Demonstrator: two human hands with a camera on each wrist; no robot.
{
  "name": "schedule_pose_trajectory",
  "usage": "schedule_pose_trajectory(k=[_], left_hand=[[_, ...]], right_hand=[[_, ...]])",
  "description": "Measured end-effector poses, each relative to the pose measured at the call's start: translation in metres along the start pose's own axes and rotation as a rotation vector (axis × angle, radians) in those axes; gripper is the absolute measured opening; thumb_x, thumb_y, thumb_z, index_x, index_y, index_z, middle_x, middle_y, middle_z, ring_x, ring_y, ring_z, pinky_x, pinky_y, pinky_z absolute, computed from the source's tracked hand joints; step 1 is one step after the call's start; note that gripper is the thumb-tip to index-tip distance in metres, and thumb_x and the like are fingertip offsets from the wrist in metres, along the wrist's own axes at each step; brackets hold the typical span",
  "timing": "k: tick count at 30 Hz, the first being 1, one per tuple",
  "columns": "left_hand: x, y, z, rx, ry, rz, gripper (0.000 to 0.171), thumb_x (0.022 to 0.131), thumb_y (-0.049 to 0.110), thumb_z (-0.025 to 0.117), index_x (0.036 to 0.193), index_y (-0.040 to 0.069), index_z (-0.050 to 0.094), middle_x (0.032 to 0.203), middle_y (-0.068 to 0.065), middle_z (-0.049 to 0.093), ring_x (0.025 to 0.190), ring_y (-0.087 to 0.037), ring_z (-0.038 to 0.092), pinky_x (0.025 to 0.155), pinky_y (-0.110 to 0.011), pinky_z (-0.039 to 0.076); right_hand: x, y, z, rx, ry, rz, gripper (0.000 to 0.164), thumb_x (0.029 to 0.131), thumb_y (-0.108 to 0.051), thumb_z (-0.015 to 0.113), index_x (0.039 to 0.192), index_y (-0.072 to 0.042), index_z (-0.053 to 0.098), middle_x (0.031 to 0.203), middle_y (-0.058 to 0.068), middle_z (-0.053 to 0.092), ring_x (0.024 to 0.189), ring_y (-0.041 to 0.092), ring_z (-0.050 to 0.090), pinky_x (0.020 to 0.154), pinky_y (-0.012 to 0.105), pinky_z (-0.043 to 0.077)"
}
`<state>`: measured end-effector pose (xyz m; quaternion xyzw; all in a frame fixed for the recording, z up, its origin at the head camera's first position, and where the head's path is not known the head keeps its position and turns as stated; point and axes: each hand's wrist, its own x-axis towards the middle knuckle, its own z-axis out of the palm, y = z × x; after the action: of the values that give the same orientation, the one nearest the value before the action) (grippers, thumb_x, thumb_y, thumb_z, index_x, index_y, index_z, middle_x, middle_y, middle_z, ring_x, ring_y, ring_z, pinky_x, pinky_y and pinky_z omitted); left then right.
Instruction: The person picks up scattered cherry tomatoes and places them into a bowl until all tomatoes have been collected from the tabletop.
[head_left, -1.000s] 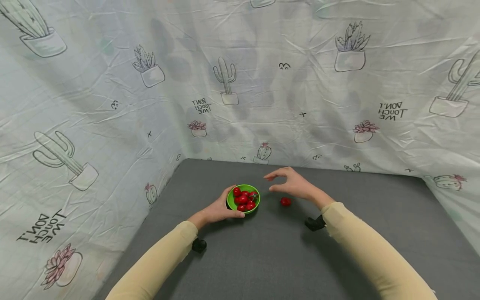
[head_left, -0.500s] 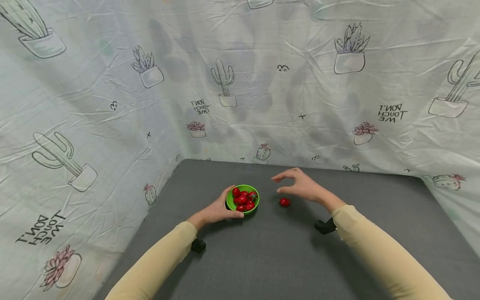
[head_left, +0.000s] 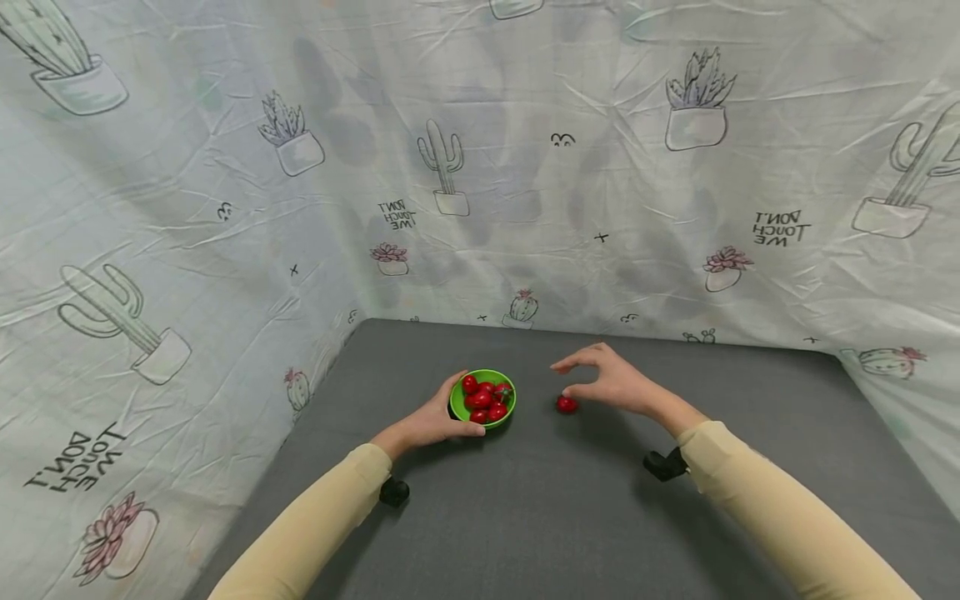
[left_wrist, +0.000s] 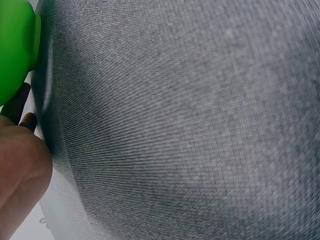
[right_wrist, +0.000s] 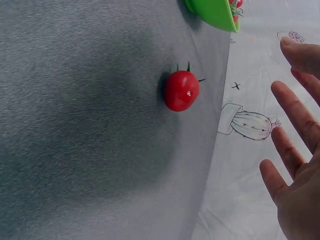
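Observation:
A bright green bowl (head_left: 459,402) with several red cherry tomatoes (head_left: 482,401) in it stands on the grey table. My left hand (head_left: 430,422) grips the bowl from its left side, thumb at the near rim and fingers round the far side. In the left wrist view, dark-looking fingertips sit against the outside of the bowl (left_wrist: 14,47). To the right of the bowl lies a single cherry tomato (right_wrist: 181,91) with green sepals. Above it hovers my right hand (head_left: 617,383), thumb and fingers spread apart, holding nothing. The right wrist view shows the hand apart from this tomato.
A grey cloth-covered table (head_left: 525,517) extends round both hands. White curtains (head_left: 510,208) printed with cacti hang behind it and along its left side. Black wrist cameras (head_left: 665,464) sit under both wrists.
My right hand has moved right, away from the bowl, and then lowered toward the single cherry tomato. My left hand keeps its grip on the bowl; the whole view has shifted slightly.

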<state>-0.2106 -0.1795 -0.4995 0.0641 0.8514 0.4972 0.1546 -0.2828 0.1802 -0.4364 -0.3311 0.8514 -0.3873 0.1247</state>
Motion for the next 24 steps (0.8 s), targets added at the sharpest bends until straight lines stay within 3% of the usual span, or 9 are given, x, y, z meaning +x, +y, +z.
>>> schedule_pose_trajectory(k=[5, 12, 24], left_hand=[[-0.002, 0.001, 0.000, -0.015, -0.001, 0.010, 0.113, 0.083, 0.038, 0.087, 0.164, 0.018, 0.011, 0.161, -0.012, 0.028, 0.145, -0.028, 0.034, 0.115, -0.050, 0.033], [-0.005, 0.004, 0.001, -0.034, 0.001, 0.018, 0.111, 0.084, 0.034, 0.086, 0.164, 0.015, 0.012, 0.161, -0.013, 0.028, 0.145, -0.029, 0.034, 0.115, -0.050, 0.032], [-0.005, 0.004, 0.000, -0.023, -0.003, 0.015, 0.109, 0.085, 0.034, 0.086, 0.164, 0.015, 0.013, 0.161, -0.013, 0.028, 0.144, -0.029, 0.035, 0.115, -0.051, 0.032]], right_hand=[[-0.006, 0.002, 0.003, -0.037, 0.008, -0.017, 0.039, 0.094, -0.027, 0.077, 0.132, -0.026, 0.070, 0.129, -0.002, 0.064, 0.138, 0.034, 0.035, 0.104, 0.062, 0.035], [-0.014, 0.006, 0.010, -0.116, 0.023, -0.026, 0.040, 0.093, -0.029, 0.079, 0.132, -0.027, 0.070, 0.132, -0.001, 0.063, 0.137, 0.035, 0.038, 0.103, 0.064, 0.036], [-0.019, 0.020, 0.026, -0.241, 0.042, -0.052, 0.046, 0.090, -0.029, 0.081, 0.134, -0.020, 0.070, 0.134, 0.004, 0.063, 0.131, 0.035, 0.044, 0.105, 0.066, 0.032]])
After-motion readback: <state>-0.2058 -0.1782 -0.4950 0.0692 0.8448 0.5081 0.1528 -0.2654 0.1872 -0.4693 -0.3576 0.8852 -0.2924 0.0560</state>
